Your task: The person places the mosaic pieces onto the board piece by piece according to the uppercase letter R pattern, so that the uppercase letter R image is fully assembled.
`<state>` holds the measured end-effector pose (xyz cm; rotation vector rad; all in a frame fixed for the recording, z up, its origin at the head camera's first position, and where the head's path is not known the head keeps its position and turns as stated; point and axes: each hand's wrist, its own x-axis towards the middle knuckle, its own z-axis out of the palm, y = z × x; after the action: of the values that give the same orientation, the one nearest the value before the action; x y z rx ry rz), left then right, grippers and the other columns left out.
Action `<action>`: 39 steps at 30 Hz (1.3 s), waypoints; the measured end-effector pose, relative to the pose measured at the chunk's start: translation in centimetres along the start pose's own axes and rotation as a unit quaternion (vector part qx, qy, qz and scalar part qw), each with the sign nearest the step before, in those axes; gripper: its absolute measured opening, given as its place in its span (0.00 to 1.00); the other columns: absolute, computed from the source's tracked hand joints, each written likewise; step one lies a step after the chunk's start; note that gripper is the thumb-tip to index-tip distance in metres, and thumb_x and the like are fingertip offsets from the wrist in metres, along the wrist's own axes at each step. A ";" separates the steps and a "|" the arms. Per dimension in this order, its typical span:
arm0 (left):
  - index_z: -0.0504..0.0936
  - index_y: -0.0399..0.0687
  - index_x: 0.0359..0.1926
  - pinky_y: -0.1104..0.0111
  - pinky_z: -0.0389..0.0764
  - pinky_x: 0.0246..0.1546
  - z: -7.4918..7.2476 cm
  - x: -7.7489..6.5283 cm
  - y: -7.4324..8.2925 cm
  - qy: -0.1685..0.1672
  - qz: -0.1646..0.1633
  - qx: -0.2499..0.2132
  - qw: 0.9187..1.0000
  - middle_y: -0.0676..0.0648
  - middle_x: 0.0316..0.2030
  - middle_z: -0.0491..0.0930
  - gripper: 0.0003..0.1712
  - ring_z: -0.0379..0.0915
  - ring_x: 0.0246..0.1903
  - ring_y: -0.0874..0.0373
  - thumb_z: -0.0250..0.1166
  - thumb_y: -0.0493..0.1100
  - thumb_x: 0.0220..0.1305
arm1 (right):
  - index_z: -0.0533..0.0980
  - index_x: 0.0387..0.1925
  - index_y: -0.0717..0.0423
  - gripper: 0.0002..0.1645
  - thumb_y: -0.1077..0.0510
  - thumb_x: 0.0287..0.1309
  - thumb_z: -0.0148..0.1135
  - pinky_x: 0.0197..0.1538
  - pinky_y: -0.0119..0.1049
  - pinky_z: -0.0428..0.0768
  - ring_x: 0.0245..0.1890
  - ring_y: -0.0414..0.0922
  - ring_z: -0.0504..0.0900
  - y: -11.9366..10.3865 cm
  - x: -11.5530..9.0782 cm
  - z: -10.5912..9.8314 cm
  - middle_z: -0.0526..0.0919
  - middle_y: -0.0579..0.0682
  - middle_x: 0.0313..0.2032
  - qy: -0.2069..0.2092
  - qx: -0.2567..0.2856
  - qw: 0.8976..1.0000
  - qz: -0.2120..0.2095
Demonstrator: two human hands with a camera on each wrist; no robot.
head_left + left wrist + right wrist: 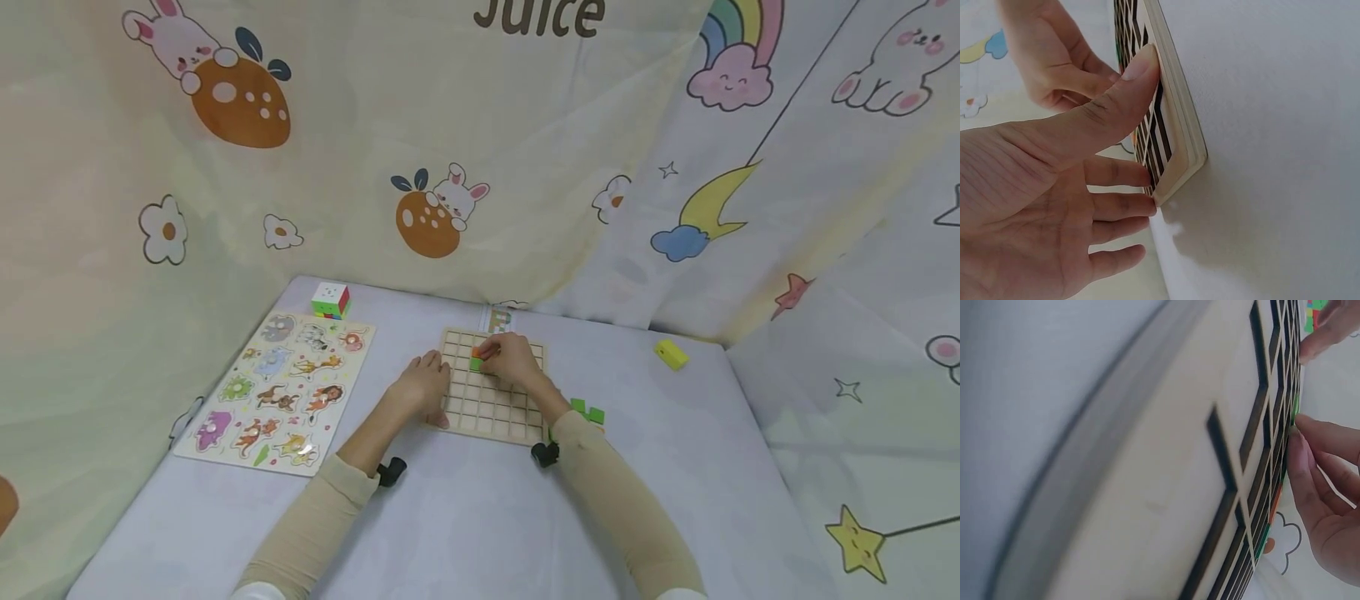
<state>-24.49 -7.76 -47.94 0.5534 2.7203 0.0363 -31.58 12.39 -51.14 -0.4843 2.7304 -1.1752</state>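
A square wooden grid board (480,408) lies on the table in front of the person. My left hand (422,387) rests at its left edge, thumb on the rim and fingers extended, as the left wrist view shows. Over the upper part of the grid, my right hand (512,360) brings thumb and fingertips together low at the surface. A green tile (476,365) and an orange tile (476,352) show right at those fingertips. In the right wrist view, a green tile (1296,403) sits by the pinch, the held piece mostly hidden by the fingers.
More green tiles (588,412) lie right of the board, partly behind the right forearm. An animal peg puzzle (337,417) is at left, with a puzzle cube (331,300) behind it. A yellow block (671,354) stands at back right; a small printed card (497,319) is behind the board.
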 end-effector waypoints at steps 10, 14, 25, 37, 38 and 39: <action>0.61 0.27 0.76 0.45 0.52 0.79 0.0 -0.3 -0.4 0.015 0.012 -0.005 1.000 0.26 0.78 0.53 0.65 0.45 0.80 0.35 0.80 0.62 0.50 | 0.86 0.47 0.58 0.17 0.64 0.55 0.78 0.51 0.46 0.86 0.40 0.46 0.87 0.0 -1.6 -1.3 0.89 0.50 0.39 0.011 0.003 1.000 0.010; 0.62 0.28 0.76 0.44 0.52 0.79 0.1 -0.4 -0.8 0.024 0.011 -0.010 1.000 0.27 0.78 0.53 0.66 0.45 0.80 0.35 0.81 0.62 0.48 | 0.86 0.49 0.58 0.17 0.63 0.57 0.78 0.51 0.45 0.86 0.40 0.46 0.87 0.6 -2.4 -2.2 0.89 0.48 0.39 0.012 0.006 1.000 0.012; 0.62 0.27 0.76 0.42 0.52 0.78 0.6 -0.3 -0.8 0.039 0.020 -0.030 0.999 0.26 0.78 0.52 0.68 0.45 0.80 0.34 0.82 0.62 0.44 | 0.86 0.52 0.58 0.18 0.60 0.61 0.75 0.42 0.42 0.88 0.41 0.48 0.88 2.6 -5.5 -5.6 0.89 0.50 0.43 0.025 0.008 0.999 0.029; 0.62 0.26 0.75 0.41 0.53 0.78 0.5 -0.2 -0.7 0.033 0.015 -0.037 0.999 0.25 0.78 0.52 0.68 0.45 0.79 0.33 0.83 0.62 0.44 | 0.87 0.47 0.57 0.13 0.64 0.59 0.75 0.45 0.44 0.87 0.37 0.45 0.88 4.6 -8.6 -7.5 0.90 0.50 0.38 0.025 -0.030 0.998 0.047; 0.62 0.26 0.75 0.41 0.53 0.78 0.5 -0.2 -0.7 0.033 0.016 -0.038 0.999 0.25 0.78 0.52 0.68 0.45 0.79 0.33 0.83 0.62 0.44 | 0.87 0.46 0.57 0.13 0.65 0.59 0.74 0.45 0.44 0.87 0.37 0.45 0.87 4.7 -8.9 -7.6 0.90 0.50 0.38 0.025 -0.037 0.998 0.046; 0.62 0.26 0.76 0.41 0.53 0.78 0.5 -0.2 -0.6 0.032 0.016 -0.039 0.999 0.25 0.78 0.52 0.68 0.45 0.79 0.33 0.83 0.61 0.44 | 0.88 0.45 0.56 0.12 0.65 0.59 0.75 0.45 0.44 0.87 0.37 0.45 0.87 4.9 -9.2 -7.6 0.90 0.50 0.37 0.024 -0.043 0.998 0.047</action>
<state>-24.37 -8.46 -48.36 0.5819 2.7578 0.1705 -25.99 23.88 -49.54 -0.3384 2.8198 -1.0650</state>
